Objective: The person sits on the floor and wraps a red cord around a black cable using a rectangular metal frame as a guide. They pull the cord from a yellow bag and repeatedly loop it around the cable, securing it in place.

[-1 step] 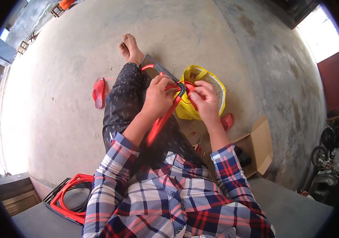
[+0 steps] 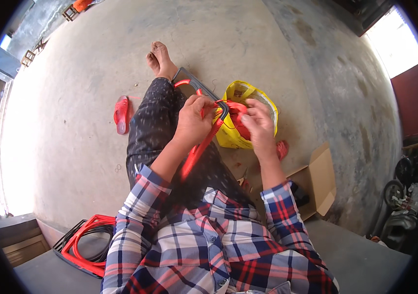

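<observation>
At the centre of the head view, the left hand is closed around a red and grey frame that runs across the lap from upper left to lower centre. The right hand pinches red cord at the frame's corner, fingers curled shut on it, just beside the left fingertips. A yellow bag lies behind the hands. A red sandal lies left; a cardboard box lies right; stacked frames sit lower left.
</observation>
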Demonstrator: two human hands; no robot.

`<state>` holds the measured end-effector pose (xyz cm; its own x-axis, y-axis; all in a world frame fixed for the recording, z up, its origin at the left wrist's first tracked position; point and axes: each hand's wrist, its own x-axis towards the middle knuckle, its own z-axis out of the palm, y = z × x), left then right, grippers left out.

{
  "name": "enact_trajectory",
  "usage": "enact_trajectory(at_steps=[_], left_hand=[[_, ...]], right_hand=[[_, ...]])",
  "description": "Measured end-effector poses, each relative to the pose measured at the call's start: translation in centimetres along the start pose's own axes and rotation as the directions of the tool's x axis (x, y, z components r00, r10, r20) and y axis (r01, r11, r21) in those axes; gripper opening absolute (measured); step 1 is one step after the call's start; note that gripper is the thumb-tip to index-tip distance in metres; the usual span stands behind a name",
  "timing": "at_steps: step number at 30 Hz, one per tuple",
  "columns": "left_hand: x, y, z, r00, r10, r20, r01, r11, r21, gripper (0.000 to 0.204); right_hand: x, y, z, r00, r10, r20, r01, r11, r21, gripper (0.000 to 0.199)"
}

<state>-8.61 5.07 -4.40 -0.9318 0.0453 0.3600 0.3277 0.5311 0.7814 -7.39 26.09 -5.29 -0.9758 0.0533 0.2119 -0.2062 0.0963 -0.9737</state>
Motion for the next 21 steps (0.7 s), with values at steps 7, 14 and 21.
enact_trajectory(at_steps=[7,14,21], left_hand=[[-2.7,-0.2,0.1,0.851,-0.282,0.443,0.501,0.69,-0.523,0.026],[-3.2,0.6,0.7,0.901,-0.207,0.382,0.403,0.728,-0.555,0.029],[-3.3,1.2,0.9,0.914,-0.167,0.37,0.291,0.905,-0.31,0.024]], right_hand=[[-4.6,-10.3,-2.5,0.879,-0.247,0.407,-0.158,0.654,0.74,0.006],[-10.7,-15.7,3.1,0.627,-0.02,0.779,-0.607,0.614,0.505,0.016],[-9.6,-17.3,5.1,0.584,-0.037,0.811,-0.645,0.585,0.492,0.034]])
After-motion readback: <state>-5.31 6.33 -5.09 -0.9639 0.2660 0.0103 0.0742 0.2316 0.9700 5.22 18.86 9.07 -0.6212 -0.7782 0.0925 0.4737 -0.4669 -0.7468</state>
